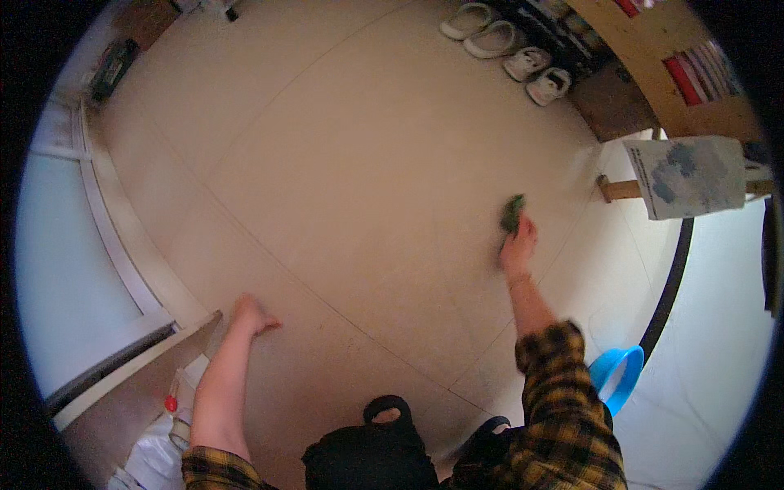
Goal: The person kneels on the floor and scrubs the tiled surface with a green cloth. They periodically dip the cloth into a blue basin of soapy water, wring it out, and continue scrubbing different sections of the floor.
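Note:
My right hand (519, 244) reaches forward over the beige tiled floor (367, 184), shut on a small dark green object (513, 213). It may be a scrubbing pad or a brush; motion blur hides its exact kind. Whether it touches the floor I cannot tell. Low on the left, my left hand (252, 317) is out over the floor, near the end of a pale sliding-door frame (202, 321). That hand holds nothing, and its thumb stands apart from the fingers. Rolled plaid sleeves (551, 392) cover my upper forearms.
Two pairs of light shoes (493, 40) line the far right by a shelf. A paper bag or printed sheet (695, 177) hangs at right. Near my right elbow stands a blue basin (625, 373). White plastic bags (150, 453) lie at lower left, beside a frosted door panel (73, 245).

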Demonstrator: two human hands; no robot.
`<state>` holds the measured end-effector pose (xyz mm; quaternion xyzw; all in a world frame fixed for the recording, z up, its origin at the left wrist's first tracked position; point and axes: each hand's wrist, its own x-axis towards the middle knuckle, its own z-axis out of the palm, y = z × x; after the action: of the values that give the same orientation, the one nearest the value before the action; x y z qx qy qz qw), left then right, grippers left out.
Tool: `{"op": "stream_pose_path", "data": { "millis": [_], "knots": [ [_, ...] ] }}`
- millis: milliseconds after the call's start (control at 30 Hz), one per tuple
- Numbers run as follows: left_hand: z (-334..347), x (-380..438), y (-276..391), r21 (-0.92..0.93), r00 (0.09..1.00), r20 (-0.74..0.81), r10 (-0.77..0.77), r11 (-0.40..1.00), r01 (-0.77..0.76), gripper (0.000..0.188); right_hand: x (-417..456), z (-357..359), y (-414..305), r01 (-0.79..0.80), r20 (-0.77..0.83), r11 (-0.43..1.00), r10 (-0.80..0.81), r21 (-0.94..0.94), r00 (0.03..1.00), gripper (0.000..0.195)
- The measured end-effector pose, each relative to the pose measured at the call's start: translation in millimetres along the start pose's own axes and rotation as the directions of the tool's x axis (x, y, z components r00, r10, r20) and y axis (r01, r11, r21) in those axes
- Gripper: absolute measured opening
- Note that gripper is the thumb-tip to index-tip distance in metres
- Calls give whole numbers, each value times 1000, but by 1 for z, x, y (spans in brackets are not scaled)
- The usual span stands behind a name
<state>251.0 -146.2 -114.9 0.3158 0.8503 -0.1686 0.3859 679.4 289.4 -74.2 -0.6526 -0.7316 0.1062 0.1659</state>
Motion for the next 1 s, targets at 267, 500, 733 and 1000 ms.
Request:
{"op": "stream_pose_path", "data": {
  "millis": [267,500,733,1000],
  "knots": [
    [-43,-36,25,-282,975,39,-220,934,221,84,-126,72,-221,738,424,628,-755,248,500,35],
    [-43,-31,31,-104,1000,14,-18,994,20,95,-227,41,-154,425,472,593,-804,685,362,47],
    [-23,-16,20,-122,998,51,-37,992,43,104,22,59,-58,309,56,950,-311,37,949,58],
    [-9,-11,16,-98,996,54,-71,992,76,105,60,156,-314,635,305,766,-584,-102,752,43]
  ]
}}
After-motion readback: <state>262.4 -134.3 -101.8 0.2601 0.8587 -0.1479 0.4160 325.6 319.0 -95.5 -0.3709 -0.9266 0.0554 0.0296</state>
